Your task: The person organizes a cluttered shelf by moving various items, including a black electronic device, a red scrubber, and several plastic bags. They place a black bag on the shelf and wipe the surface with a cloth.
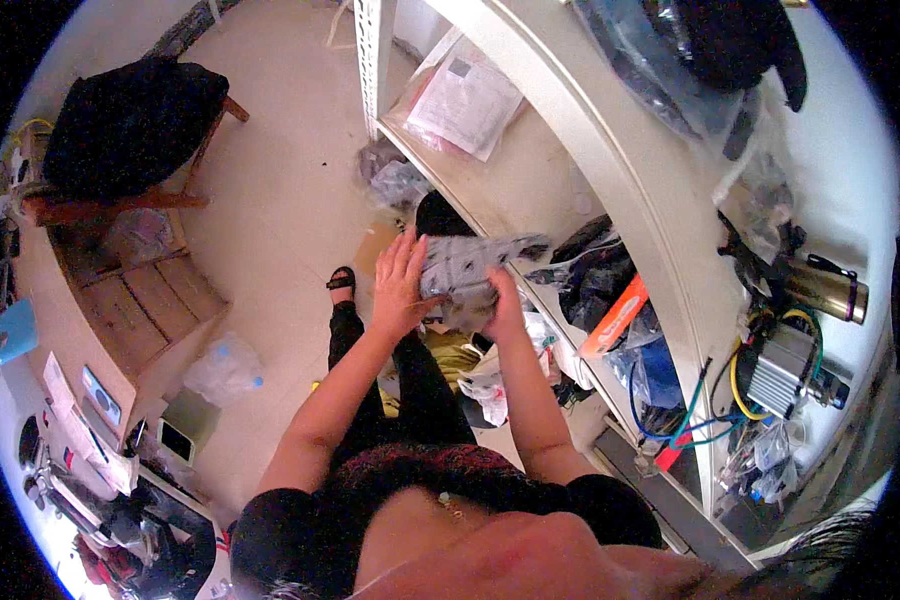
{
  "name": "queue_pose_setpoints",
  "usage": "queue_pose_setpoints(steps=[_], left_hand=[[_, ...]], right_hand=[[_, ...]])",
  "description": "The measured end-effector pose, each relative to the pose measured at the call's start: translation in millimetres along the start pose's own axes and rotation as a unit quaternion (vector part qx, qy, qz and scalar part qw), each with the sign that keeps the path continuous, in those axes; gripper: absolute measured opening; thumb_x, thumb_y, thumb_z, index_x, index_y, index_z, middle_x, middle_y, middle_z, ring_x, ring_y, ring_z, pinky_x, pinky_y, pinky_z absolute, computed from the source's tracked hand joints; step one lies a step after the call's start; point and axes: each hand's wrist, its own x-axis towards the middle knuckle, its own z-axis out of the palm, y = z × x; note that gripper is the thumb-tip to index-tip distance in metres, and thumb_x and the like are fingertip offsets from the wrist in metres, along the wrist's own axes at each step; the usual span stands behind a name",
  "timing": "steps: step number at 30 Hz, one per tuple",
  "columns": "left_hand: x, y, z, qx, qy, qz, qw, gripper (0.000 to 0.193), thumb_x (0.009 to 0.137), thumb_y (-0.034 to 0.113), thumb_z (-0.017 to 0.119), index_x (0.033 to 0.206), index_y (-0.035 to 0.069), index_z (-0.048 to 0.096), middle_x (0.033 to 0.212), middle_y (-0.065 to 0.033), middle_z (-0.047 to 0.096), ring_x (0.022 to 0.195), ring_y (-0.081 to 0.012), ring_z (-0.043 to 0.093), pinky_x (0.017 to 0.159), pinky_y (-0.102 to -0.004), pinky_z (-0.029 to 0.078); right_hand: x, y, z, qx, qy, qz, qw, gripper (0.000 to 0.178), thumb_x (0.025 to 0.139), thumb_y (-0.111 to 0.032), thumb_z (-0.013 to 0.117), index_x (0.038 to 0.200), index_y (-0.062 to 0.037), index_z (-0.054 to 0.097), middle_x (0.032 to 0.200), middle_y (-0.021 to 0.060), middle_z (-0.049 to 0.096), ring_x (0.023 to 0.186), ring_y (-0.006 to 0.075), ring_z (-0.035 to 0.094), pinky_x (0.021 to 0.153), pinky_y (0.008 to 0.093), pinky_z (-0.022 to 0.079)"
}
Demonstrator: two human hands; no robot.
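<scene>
Between my two hands, in front of the shelf rack, is a soft grey bundle point(467, 262) with dark marks, like folded cloth or a bag. My left hand point(400, 285) presses along its left side, fingers long and close together, the thumb lower down near its bottom edge. At the lower right, my right hand point(505, 305) grips it with bent fingers. Part of its underside is hidden by my hands. Just behind it lies a black rounded thing point(440, 215) at the edge of the lower shelf.
A cream shelf rack point(570, 95) stands on the right, holding papers point(467, 100), an orange box point(615, 318), a metal flask point(825, 290) and cables. Plastic bags and yellow cloth point(445, 358) lie by my legs. A cluttered desk point(65, 290) and a chair with black cloth point(130, 125) are left.
</scene>
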Motion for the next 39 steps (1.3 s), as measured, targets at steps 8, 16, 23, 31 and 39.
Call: queue_pose_setpoints(steps=[8,16,23,31,39], left_hand=[[-29,-53,-33,-0.362,-0.126,-0.316,0.868,0.041,0.07,0.004,0.057,0.11,0.006,0.052,0.1,-0.0103,0.06,0.09,-0.0231,0.058,0.078,-0.0328,0.045],[-18,-9,-104,-0.678,-0.184,-0.381,0.601,0.052,0.076,0.024,0.06,0.12,0.003,0.042,0.114,-0.012,0.053,0.099,-0.0266,0.054,0.083,-0.0403,0.045],[-10,49,-126,-0.796,-0.258,-0.284,0.468,0.059,0.076,0.031,0.058,0.122,0.0,0.039,0.116,-0.0137,0.051,0.105,-0.0302,0.05,0.094,-0.0409,0.036],[-15,40,-158,-0.879,-0.215,-0.162,0.393,0.057,0.074,0.03,0.056,0.121,0.0,0.04,0.115,-0.0142,0.052,0.102,-0.0304,0.051,0.09,-0.0424,0.039],[-19,-12,-192,-0.867,-0.16,-0.13,0.453,0.056,0.072,0.028,0.055,0.119,0.0,0.042,0.114,-0.0146,0.052,0.1,-0.0305,0.053,0.086,-0.044,0.042]], right_hand=[[-56,21,-48,-0.288,-0.086,-0.048,0.952,0.032,0.081,-0.027,0.055,0.105,-0.0047,0.053,0.077,-0.0017,0.05,0.071,0.0077,0.046,0.066,0.0211,0.037],[-89,25,-90,-0.33,-0.021,-0.049,0.943,0.041,0.08,-0.028,0.059,0.116,-0.0118,0.048,0.081,-0.0019,0.051,0.074,0.0076,0.047,0.067,0.0211,0.04],[-31,92,-99,-0.237,-0.127,0.167,0.949,0.05,0.082,-0.049,0.047,0.116,-0.0121,0.047,0.092,0.0056,0.054,0.075,0.0175,0.054,0.07,0.0309,0.045],[-54,54,17,0.089,-0.167,0.086,0.978,0.073,0.073,-0.07,0.038,0.108,-0.0058,0.05,0.106,0.0097,0.055,0.097,0.0237,0.054,0.083,0.0414,0.043],[-66,-25,28,0.047,-0.063,-0.066,0.995,0.042,0.076,-0.041,0.06,0.097,-0.0065,0.05,0.089,0.0086,0.058,0.073,0.0264,0.059,0.064,0.0464,0.048]])
